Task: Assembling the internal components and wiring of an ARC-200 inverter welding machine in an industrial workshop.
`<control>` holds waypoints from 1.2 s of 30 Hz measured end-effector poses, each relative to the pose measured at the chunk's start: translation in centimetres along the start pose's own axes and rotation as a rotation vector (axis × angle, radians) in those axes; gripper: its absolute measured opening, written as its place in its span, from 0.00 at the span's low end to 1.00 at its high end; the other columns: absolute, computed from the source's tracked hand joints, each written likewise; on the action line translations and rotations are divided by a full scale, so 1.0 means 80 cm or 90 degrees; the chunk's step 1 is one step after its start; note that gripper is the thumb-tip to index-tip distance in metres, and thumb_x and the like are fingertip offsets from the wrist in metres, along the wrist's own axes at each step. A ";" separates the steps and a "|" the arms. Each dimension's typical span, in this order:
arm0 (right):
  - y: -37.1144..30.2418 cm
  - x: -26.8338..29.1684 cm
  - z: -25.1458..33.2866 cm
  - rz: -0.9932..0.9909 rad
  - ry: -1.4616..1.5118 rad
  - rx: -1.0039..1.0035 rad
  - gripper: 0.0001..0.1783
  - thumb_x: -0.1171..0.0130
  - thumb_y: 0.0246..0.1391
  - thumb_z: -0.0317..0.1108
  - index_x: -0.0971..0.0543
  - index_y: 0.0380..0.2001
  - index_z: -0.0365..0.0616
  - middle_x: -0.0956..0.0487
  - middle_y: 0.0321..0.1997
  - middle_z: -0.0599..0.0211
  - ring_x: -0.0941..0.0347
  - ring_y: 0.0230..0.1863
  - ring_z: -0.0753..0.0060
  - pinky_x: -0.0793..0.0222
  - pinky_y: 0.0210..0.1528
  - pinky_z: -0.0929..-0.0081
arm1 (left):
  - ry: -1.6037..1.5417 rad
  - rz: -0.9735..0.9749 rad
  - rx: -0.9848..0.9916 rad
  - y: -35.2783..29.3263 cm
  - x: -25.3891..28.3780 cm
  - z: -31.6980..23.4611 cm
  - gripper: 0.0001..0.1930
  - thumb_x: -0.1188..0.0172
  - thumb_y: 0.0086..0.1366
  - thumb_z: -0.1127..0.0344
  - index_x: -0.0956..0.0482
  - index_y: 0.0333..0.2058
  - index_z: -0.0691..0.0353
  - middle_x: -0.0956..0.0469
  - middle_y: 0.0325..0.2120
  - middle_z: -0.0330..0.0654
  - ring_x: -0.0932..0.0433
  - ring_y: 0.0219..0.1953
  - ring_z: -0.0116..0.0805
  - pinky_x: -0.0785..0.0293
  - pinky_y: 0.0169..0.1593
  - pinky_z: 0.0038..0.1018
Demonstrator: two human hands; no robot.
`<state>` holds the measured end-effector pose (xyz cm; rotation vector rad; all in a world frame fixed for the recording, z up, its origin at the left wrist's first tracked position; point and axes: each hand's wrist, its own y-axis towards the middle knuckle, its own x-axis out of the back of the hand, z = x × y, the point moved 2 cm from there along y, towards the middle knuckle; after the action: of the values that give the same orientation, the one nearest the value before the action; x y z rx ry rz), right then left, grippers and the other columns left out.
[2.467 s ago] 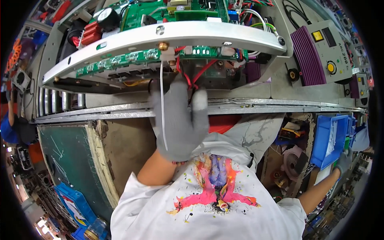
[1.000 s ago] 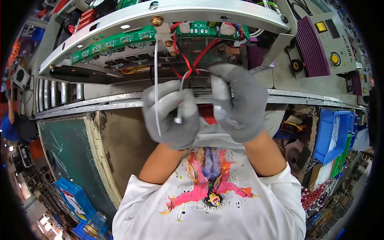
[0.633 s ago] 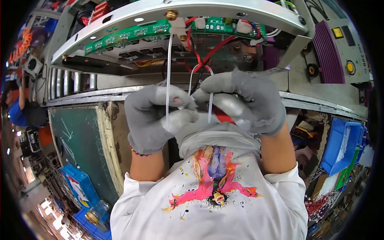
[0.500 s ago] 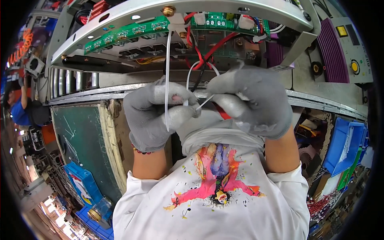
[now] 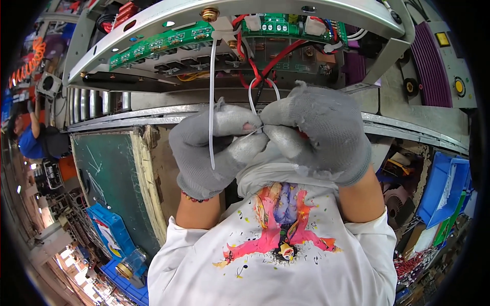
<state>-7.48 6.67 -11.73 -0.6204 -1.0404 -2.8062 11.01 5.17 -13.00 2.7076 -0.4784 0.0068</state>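
A white cable tie (image 5: 250,97) curves in a loop around the red and black wires (image 5: 261,76) that hang out of the metal-framed unit. Both my hands wear grey coated gloves and meet at the near side of this loop. My left hand (image 5: 214,145) pinches one part of the tie between thumb and forefinger. My right hand (image 5: 324,135) is closed on the tie as well, its fingertips touching the left ones; they partly cover where the tie's ends meet. A second white cable tie (image 5: 212,107) hangs straight down from the unit, in front of my left hand.
The metal chassis (image 5: 138,35) with a long green circuit board (image 5: 163,47) spans the far side. Metal rollers (image 5: 97,104) lie left, near a dark green board (image 5: 109,183). A purple-finned device (image 5: 431,64) and a blue bin (image 5: 445,191) are at right. A person in blue (image 5: 29,143) is far left.
My left hand has moved right, and its fingertips now meet those of my right hand. The loop around the wires looks narrower. The hanging tie stays in place.
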 end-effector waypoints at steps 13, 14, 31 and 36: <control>-0.003 -0.006 -0.004 -0.010 -0.023 -0.008 0.07 0.38 0.41 0.25 0.23 0.28 0.43 0.23 0.25 0.65 0.25 0.25 0.56 0.29 0.28 0.65 | -0.248 -0.076 0.133 -0.003 -0.006 0.000 0.09 0.37 0.50 0.80 0.23 0.32 0.68 0.21 0.28 0.49 0.21 0.25 0.32 0.25 0.27 0.26; -0.003 -0.007 -0.004 -0.012 -0.025 0.007 0.08 0.37 0.40 0.26 0.23 0.29 0.43 0.23 0.26 0.65 0.25 0.25 0.56 0.29 0.28 0.65 | -0.248 -0.077 0.133 -0.003 -0.007 -0.001 0.09 0.37 0.50 0.80 0.23 0.32 0.68 0.21 0.28 0.49 0.21 0.25 0.32 0.25 0.27 0.26; 0.001 -0.039 0.002 -0.131 -0.231 0.119 0.14 0.36 0.37 0.27 0.19 0.34 0.45 0.27 0.24 0.71 0.28 0.24 0.71 0.34 0.24 0.73 | 0.354 -0.121 -0.086 0.002 0.002 -0.036 0.04 0.37 0.54 0.73 0.21 0.28 0.67 0.23 0.23 0.43 0.27 0.24 0.33 0.33 0.31 0.27; 0.009 -0.041 -0.024 -0.167 -0.351 0.091 0.17 0.35 0.36 0.32 0.20 0.36 0.50 0.28 0.23 0.70 0.29 0.17 0.65 0.34 0.17 0.69 | -0.091 -0.028 -0.039 -0.010 -0.004 -0.044 0.07 0.40 0.57 0.70 0.22 0.28 0.70 0.24 0.23 0.45 0.28 0.24 0.31 0.34 0.27 0.26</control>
<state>-4.98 4.72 -13.95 -1.3818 -1.4884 -2.7944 11.22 7.29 -10.05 2.6683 -0.4525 -0.2115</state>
